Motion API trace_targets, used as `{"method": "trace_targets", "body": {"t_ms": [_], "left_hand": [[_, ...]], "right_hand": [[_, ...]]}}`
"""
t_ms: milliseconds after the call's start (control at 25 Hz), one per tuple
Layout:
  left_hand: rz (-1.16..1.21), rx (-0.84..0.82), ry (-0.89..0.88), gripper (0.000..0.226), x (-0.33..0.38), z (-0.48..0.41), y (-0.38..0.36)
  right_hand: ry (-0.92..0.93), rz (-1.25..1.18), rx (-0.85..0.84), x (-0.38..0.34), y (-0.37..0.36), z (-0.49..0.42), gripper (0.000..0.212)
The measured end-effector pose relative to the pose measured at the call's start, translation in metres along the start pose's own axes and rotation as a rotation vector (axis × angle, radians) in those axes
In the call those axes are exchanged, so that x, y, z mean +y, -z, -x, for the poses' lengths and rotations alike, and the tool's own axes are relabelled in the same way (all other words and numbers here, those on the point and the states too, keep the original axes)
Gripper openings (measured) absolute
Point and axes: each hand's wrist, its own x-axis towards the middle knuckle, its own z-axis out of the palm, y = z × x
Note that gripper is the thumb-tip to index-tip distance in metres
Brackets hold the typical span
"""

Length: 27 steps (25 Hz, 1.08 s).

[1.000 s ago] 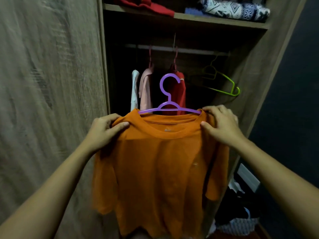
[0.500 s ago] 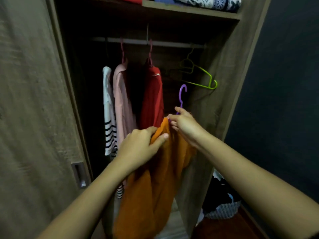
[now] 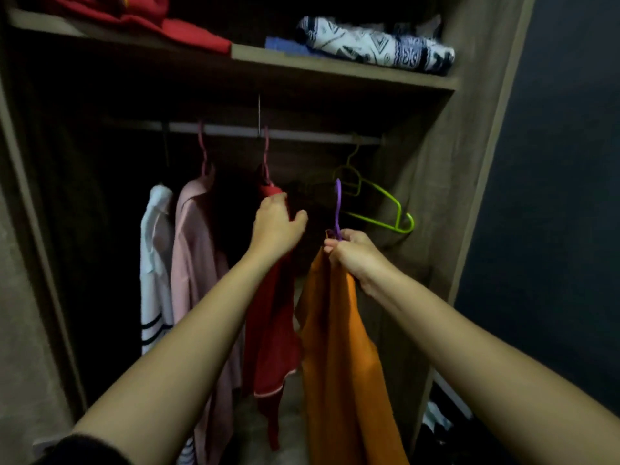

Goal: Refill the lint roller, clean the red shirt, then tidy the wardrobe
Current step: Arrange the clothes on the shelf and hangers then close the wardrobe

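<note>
Your right hand (image 3: 355,256) pinches the purple hanger (image 3: 338,209) carrying the orange shirt (image 3: 335,330); your left hand (image 3: 276,226), grip unclear, touches the red shirt (image 3: 271,330) hanging mid-way along the rail (image 3: 302,134); the hook could snag the green hanger (image 3: 385,203) just right.

The red fabric shirt (image 3: 271,330) hangs from a dark pink hanger (image 3: 265,156) on the rail (image 3: 302,132), centre frame, with the left hand (image 3: 276,226) gripping its shoulder. Just right of it, an orange fabric T-shirt (image 3: 335,347) on a purple plastic hanger (image 3: 338,209) hangs edge-on, pinched by the right hand (image 3: 355,256).
</note>
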Motion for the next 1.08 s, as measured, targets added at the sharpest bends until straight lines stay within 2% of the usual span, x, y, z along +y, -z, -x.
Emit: {"method": "trace_targets", "body": {"t_ms": [200, 280, 400, 480, 520, 600, 640, 760, 880, 1000, 1080], "left_hand": [[0.009, -0.073, 0.24, 0.086, 0.002, -0.059, -0.024], [0.016, -0.102, 0.323, 0.081, -0.011, -0.069, -0.024], [-0.047, -0.052, 0.392, 0.059, -0.032, -0.072, -0.016], [-0.102, -0.047, 0.383, 0.053, -0.04, -0.071, -0.012], [-0.121, -0.063, 0.365, 0.051, -0.042, -0.072, -0.011], [-0.135, -0.107, 0.345, 0.053, -0.041, -0.074, -0.01], [-0.135, -0.12, 0.349, 0.055, -0.04, -0.074, -0.009], [-0.128, -0.12, 0.361, 0.055, -0.037, -0.073, -0.005], [-0.13, -0.133, 0.362, 0.052, -0.035, -0.073, -0.004], [-0.185, -0.163, 0.365, 0.053, -0.03, -0.069, -0.001], [-0.367, -0.098, 0.25, 0.046, -0.023, -0.061, 0.008]], "right_hand": [[0.071, 0.044, -0.08, -0.025, 0.013, -0.047, 0.034], [0.096, 0.055, -0.08, -0.033, 0.012, -0.065, 0.039], [0.137, 0.073, -0.093, -0.051, 0.002, -0.091, 0.049], [0.147, 0.067, -0.109, -0.062, -0.004, -0.112, 0.064], [0.157, 0.07, -0.116, -0.067, -0.008, -0.125, 0.056], [0.166, 0.116, -0.122, -0.075, -0.017, -0.147, 0.021], [0.167, 0.138, -0.117, -0.078, -0.022, -0.157, 0.016], [0.207, 0.12, -0.091, -0.075, -0.034, -0.178, 0.021], [0.185, 0.2, -0.076, -0.06, -0.038, -0.19, 0.03], [0.186, 0.446, -0.052, -0.062, -0.036, -0.181, 0.037], [0.277, 0.669, 0.024, -0.067, -0.031, -0.16, 0.039]]}}
